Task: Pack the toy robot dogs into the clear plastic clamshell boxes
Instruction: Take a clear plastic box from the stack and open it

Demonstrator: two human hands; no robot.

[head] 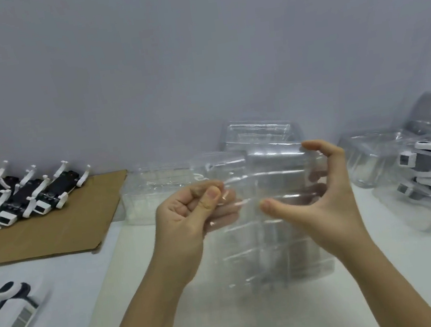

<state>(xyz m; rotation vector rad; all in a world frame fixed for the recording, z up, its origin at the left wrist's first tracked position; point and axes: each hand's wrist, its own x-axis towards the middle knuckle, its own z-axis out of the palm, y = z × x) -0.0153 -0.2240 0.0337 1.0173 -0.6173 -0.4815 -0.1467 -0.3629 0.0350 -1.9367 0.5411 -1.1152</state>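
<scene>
- Clamshell box (pixel 271 227) was held up at centre, in front of the person, between both hands; its long axis ran near-to-far, top end tipped toward the wall.
- Left hand (pixel 185 216) pinched the box's left edge: thumb on the near face, fingers (pixel 225 211) curled behind and showing through the plastic.
- Right hand (pixel 322 199) spanned the box's right side in a wide C, thumb low on the near face, index finger hooked over the top corner, other fingers behind. So both hands held the box.
- Box looked clear, thin and ribbed with moulded recesses. It was blurred; nothing seemed to be inside. Could not tell whether it was open or snapped closed, or whether its bottom end touched the table (pixel 255 321).
- Key relation: the unpacked toy robot dogs (pixel 23 197) lay well apart to the left, in a row on cardboard (pixel 54 232), black-and-white with legs sticking up. One more lone dog (pixel 8 319) lay at lower left, nearer.
- Left hand was the nearer one to both; judged the box needs opening first, then a reach left.
- Filled boxes (pixel 426 164) sat at right, each with a dog inside; empty boxes (pixel 158 189) sat just behind the held one.
</scene>
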